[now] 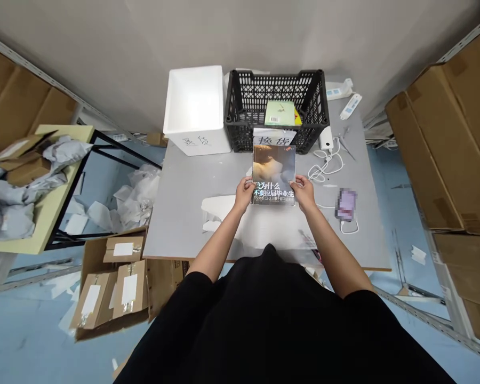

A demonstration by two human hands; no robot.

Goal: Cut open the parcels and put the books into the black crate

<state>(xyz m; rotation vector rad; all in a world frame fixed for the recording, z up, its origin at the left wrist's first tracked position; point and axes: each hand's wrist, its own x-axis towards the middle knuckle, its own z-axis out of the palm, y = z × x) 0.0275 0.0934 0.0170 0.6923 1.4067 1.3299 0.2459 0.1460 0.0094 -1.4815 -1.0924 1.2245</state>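
A glossy paperback book (273, 173) with a Chinese title on its cover is held flat-on above the grey table (192, 234). My left hand (245, 193) grips its lower left edge, and my right hand (304, 193) grips its lower right edge. Behind the book stands a black plastic crate (276, 90) holding a pale green book (280, 113). The book in my hands hides the crate's front lower part.
A white foam box (196, 106) stands left of the crate. White cables (324, 168), a charger (325, 138), scissors (347, 144) and a blurred phone (346, 204) lie on the right of the table. Cardboard cartons (444, 144) fill shelves on the right; a carton of parcels (116, 288) sits lower left.
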